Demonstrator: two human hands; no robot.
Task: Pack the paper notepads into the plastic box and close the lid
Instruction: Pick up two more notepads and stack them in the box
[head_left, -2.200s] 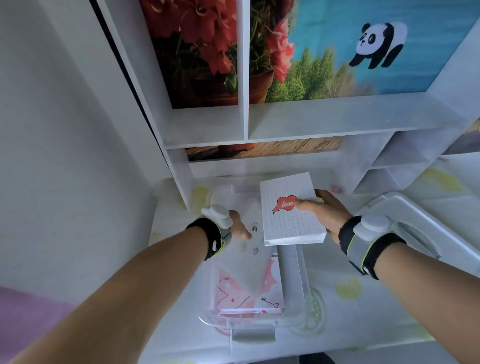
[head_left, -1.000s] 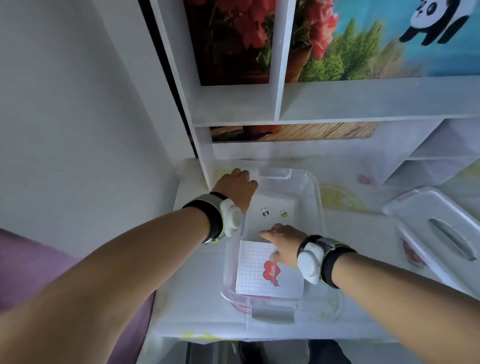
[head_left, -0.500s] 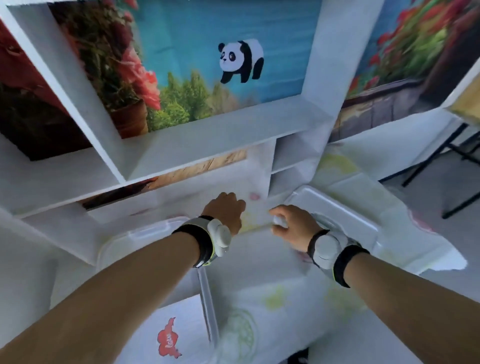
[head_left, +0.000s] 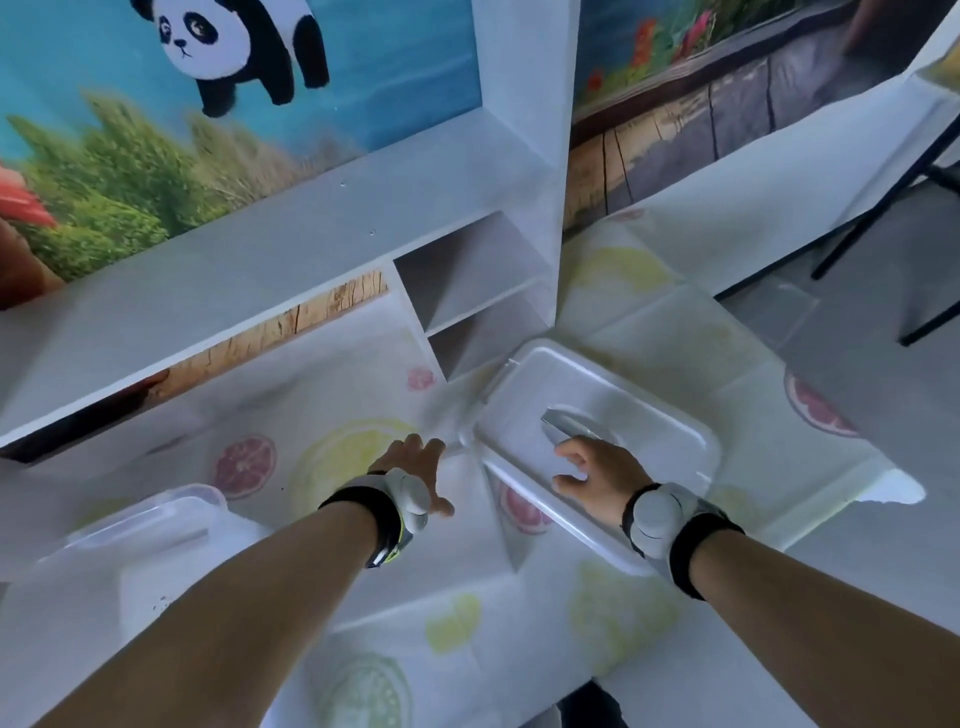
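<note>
Right hand (head_left: 597, 467) lies spread on the lid (head_left: 597, 441), gripping nothing; left hand (head_left: 415, 467) hovers open at its corner. The lid could slide off the counter (head_left: 363, 597), and the box (head_left: 130, 525) sits well apart.

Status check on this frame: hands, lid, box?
Right hand on lid, grip unclear. Left hand open beside it. Box uncovered, far left. Nothing between.

White glossy plastic lid (head_left: 597, 415); clear smooth plastic box (head_left: 135, 525); creased fruit-print table cover (head_left: 457, 623), slight sheen; matt white painted shelf unit (head_left: 322, 223)
</note>
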